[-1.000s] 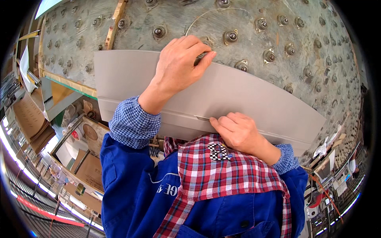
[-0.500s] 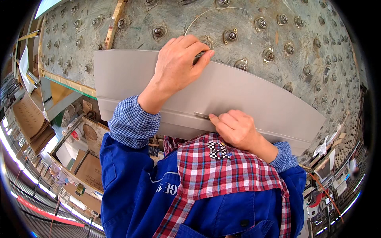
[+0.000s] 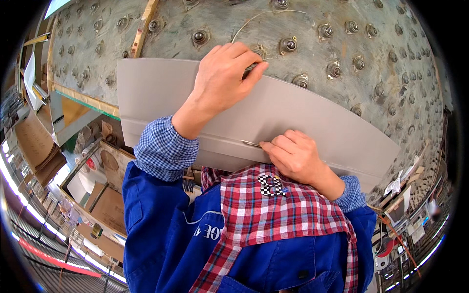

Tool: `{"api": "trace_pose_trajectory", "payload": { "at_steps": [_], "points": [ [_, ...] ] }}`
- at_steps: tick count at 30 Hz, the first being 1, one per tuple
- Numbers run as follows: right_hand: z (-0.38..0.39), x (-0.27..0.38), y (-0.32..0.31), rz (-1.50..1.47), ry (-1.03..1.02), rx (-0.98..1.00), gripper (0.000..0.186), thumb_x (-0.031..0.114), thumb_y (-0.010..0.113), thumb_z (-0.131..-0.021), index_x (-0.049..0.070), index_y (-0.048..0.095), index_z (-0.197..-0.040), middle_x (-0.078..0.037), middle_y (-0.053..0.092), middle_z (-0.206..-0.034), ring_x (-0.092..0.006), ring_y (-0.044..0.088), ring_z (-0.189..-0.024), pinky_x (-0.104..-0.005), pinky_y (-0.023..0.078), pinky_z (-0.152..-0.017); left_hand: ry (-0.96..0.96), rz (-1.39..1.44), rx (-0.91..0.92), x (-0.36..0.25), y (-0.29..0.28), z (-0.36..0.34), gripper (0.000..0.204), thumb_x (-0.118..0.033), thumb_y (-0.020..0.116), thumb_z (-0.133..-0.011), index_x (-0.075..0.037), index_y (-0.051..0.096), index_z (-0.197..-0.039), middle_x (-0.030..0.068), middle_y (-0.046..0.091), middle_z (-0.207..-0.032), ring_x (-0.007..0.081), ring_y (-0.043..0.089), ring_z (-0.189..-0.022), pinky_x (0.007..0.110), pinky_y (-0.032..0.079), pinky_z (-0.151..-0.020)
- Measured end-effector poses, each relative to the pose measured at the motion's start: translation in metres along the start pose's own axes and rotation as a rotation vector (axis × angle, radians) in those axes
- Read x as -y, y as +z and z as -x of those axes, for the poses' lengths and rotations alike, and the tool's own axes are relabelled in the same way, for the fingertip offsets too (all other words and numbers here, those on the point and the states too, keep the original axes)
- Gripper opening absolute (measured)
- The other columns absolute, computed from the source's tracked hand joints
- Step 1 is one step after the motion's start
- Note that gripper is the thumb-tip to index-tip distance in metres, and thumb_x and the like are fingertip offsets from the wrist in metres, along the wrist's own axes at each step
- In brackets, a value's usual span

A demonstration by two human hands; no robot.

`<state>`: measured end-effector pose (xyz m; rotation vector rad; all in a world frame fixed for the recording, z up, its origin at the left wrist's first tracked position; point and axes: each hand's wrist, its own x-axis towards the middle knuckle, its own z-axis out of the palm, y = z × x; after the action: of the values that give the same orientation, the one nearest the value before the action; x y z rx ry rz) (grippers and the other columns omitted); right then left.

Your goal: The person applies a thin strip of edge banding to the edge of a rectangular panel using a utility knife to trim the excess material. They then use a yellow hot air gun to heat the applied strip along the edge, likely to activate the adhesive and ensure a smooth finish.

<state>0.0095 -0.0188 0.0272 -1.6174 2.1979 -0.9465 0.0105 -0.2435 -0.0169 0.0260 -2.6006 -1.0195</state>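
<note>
A grey panel (image 3: pixel 312 110) lies across the near side of a metal table (image 3: pixel 337 51), its near edge close to the person's checked apron (image 3: pixel 293 215). The right hand (image 3: pixel 294 155) is closed, pinching a thin metal blade (image 3: pixel 250 143) over the panel's ridge. The left hand (image 3: pixel 223 73) is at the far edge, fingers curled; I cannot tell what, if anything, it grips. Beyond it are a pale curved strand (image 3: pixel 264 13) and ball rollers (image 3: pixel 289 45).
</note>
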Motion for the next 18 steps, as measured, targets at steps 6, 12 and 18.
{"api": "trace_pose_trajectory", "payload": {
  "at_steps": [6, 12, 18],
  "points": [
    [-0.0019, -0.0013, 0.0026, -0.041, -0.012, 0.011, 0.016, 0.008, 0.069, -0.069, 0.005, 0.068, -0.085, -0.001, 0.048, -0.068, -0.0156, 0.050, -0.062, -0.0292, 0.044, -0.054, -0.003, -0.020, 0.030, 0.0031, -0.0014, 0.0017, 0.010, -0.018, 0.072, -0.079, -0.009, 0.068, -0.078, 0.0027, 0.061, -0.076, 0.0224, 0.059, -0.070, 0.035, 0.044, -0.064],
    [-0.0021, -0.0020, 0.0040, -0.068, -0.014, 0.006, 0.016, 0.006, 0.068, -0.069, 0.004, 0.068, -0.085, -0.001, 0.047, -0.067, -0.0160, 0.049, -0.061, -0.0296, 0.044, -0.053, -0.019, -0.016, 0.033, 0.0025, -0.0011, 0.0014, 0.011, -0.019, 0.072, -0.080, -0.008, 0.068, -0.078, 0.0027, 0.060, -0.076, 0.0222, 0.059, -0.069, 0.034, 0.044, -0.064],
    [-0.0044, -0.0030, 0.0091, -0.102, -0.008, -0.024, 0.016, 0.004, 0.068, -0.069, 0.004, 0.068, -0.084, -0.001, 0.048, -0.067, -0.0161, 0.049, -0.060, -0.0301, 0.044, -0.052, -0.019, -0.020, 0.043, 0.0041, -0.0035, 0.0025, 0.011, -0.019, 0.072, -0.080, -0.009, 0.068, -0.079, 0.0026, 0.060, -0.075, 0.0222, 0.059, -0.069, 0.034, 0.044, -0.064]
  ]
}}
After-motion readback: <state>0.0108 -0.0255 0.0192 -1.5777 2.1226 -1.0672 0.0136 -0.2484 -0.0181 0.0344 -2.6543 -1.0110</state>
